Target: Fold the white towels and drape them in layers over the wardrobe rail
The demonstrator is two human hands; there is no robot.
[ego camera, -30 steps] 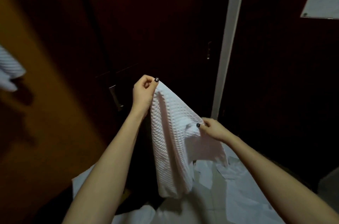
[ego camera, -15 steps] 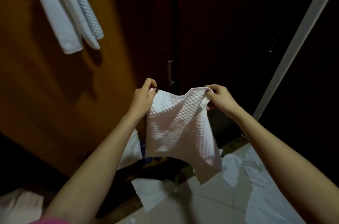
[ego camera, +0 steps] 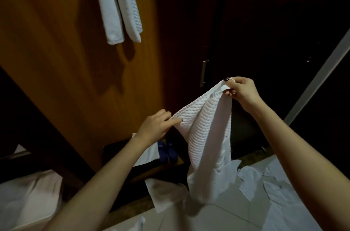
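A white waffle-weave towel (ego camera: 206,141) hangs in front of me, folded lengthwise, its lower end near the floor. My right hand (ego camera: 240,91) pinches its top corner, held higher than my other hand. Lower and to the left, my left hand (ego camera: 157,126) pinches the towel's left edge. Two white towels (ego camera: 119,3) hang down at the top of the view against the wooden wardrobe panel (ego camera: 62,71); the rail itself is out of view.
Several white towels (ego camera: 269,183) lie scattered on the tiled floor at lower right. More white cloth (ego camera: 28,196) lies at lower left. Blue shoes (ego camera: 167,152) sit in the wardrobe's bottom. Dark wardrobe doors with a metal handle (ego camera: 204,73) stand behind the towel.
My right hand has risen with its corner while my left hand has dropped and moved left along the edge. The towel has gone from spread flat to a long hanging fold.
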